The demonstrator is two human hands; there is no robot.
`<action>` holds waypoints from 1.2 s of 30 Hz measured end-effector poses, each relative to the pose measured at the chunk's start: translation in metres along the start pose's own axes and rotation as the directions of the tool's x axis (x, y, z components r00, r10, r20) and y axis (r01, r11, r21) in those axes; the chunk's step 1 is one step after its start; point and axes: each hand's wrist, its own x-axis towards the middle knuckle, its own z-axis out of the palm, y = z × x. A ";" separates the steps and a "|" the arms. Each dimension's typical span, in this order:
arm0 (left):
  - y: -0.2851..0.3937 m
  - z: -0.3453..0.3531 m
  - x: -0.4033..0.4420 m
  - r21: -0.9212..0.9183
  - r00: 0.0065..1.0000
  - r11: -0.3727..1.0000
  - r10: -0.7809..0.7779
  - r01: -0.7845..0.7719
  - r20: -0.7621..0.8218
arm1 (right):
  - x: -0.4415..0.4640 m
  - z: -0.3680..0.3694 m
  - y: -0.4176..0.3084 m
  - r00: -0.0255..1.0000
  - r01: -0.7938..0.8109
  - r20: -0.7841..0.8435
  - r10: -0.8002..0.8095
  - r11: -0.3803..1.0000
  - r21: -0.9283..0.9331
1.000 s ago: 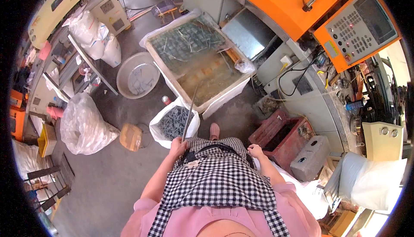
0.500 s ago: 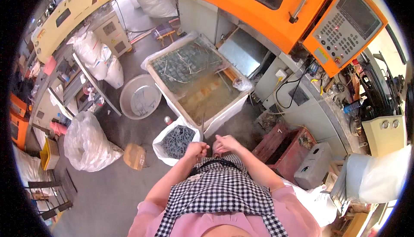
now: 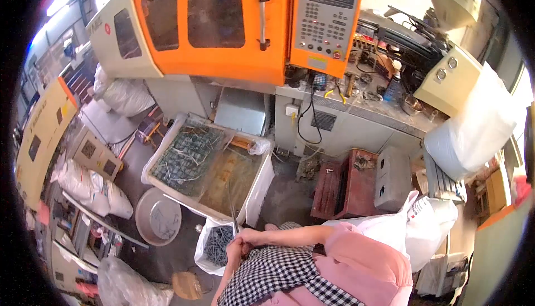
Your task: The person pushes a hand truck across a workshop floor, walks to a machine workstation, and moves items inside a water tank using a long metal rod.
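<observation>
My left hand (image 3: 234, 252) is closed in front of my checked apron, beside a white sack (image 3: 202, 255) of thin dark grey plastic pieces (image 3: 218, 243). From its top a long, thin grey rod-like tool (image 3: 233, 217) points away towards the water tub; its exact kind is unclear. My right hand (image 3: 251, 238) meets the left, fingers bent and closed against it. Whatever lies between the fingers is hidden. Just beyond, the pale tub (image 3: 257, 208) holds murky water (image 3: 237, 172) and a mass of dark green pieces (image 3: 186, 153).
An orange machine (image 3: 273, 16) with a control panel (image 3: 323, 22) stands ahead. Left of the tub sits a round metal basin (image 3: 146, 233). Red metal boxes (image 3: 356, 186) and a grey box (image 3: 392, 180) are on the right. A clear plastic bag (image 3: 125, 284) and a brown package (image 3: 188, 285) lie lower left.
My view has swung right, bringing the orange machine to the middle. My right hand, apart from the left before, has come against it. The rod-like tool still points up from the left hand.
</observation>
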 end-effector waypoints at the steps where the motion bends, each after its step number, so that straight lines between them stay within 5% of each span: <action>1: 0.013 0.006 -0.014 0.058 0.990 0.998 0.036 -0.028 -0.136 | 0.001 0.000 0.000 0.995 0.013 0.097 -0.017 0.999 0.049; 4: -0.010 -0.023 0.007 0.059 0.998 0.998 -0.009 0.005 0.056 | 0.001 0.007 0.000 0.991 -0.068 0.120 0.057 0.994 0.088; 6: -0.012 -0.025 0.001 0.328 0.975 0.919 0.211 -0.222 0.068 | 0.007 0.010 0.002 1.000 0.018 0.011 -0.017 0.998 -0.066; 8: -0.005 -0.015 -0.008 0.070 0.996 0.996 0.060 -0.055 -0.073 | 0.001 0.013 -0.006 0.998 -0.054 0.027 0.058 0.992 -0.117; 11: -0.020 -0.026 0.007 -0.105 0.999 0.994 -0.019 0.022 0.026 | 0.003 0.014 -0.004 0.996 -0.003 0.093 0.010 0.997 -0.081; 21: -0.032 -0.040 0.026 -0.138 0.986 0.989 -0.033 0.056 0.162 | 0.007 0.008 -0.002 0.996 0.007 0.089 0.000 0.997 -0.076; 23: -0.017 -0.027 0.010 0.277 0.992 0.956 0.114 -0.097 -0.048 | 0.026 -0.001 0.012 0.980 0.151 0.142 -0.140 0.987 -0.064; 24: -0.034 -0.034 0.023 0.374 0.961 0.899 0.270 -0.229 -0.059 | 0.028 -0.009 0.013 0.916 0.340 0.326 -0.236 0.885 -0.316; 25: -0.034 -0.040 0.033 0.780 0.930 0.558 0.359 -0.282 0.080 | 0.014 -0.007 0.000 0.911 0.321 0.351 -0.214 0.905 -0.280; 26: -0.048 -0.040 0.044 0.529 0.967 0.833 0.241 -0.164 -0.079 | -0.004 -0.003 -0.007 0.947 0.190 0.286 -0.146 0.973 -0.131; 27: -0.058 -0.040 0.053 0.273 0.979 0.951 0.175 -0.141 -0.104 | 0.000 -0.007 -0.005 0.924 0.074 0.380 -0.048 0.996 -0.054; 28: -0.054 -0.030 0.047 0.033 0.987 0.994 0.111 -0.108 -0.113 | 0.017 -0.011 0.010 0.914 0.075 0.401 -0.058 0.997 -0.028; 29: 0.000 -0.002 -0.006 -0.076 0.998 0.997 0.009 -0.013 -0.057 | -0.010 -0.004 -0.012 0.970 -0.108 0.220 0.098 0.994 0.033; 30: -0.005 -0.005 -0.001 -0.202 0.999 0.978 -0.054 0.055 0.008 | 0.005 -0.011 0.002 0.987 0.015 0.157 -0.016 1.000 0.007; 32: -0.019 -0.013 0.012 -0.226 0.994 0.974 -0.005 0.029 0.105 | -0.009 -0.005 -0.008 0.982 -0.062 0.184 0.042 0.993 0.103; 36: -0.007 -0.008 -0.003 -0.258 0.999 0.965 -0.041 0.044 0.016 | 0.009 -0.010 0.008 0.979 -0.117 0.179 0.094 0.986 0.123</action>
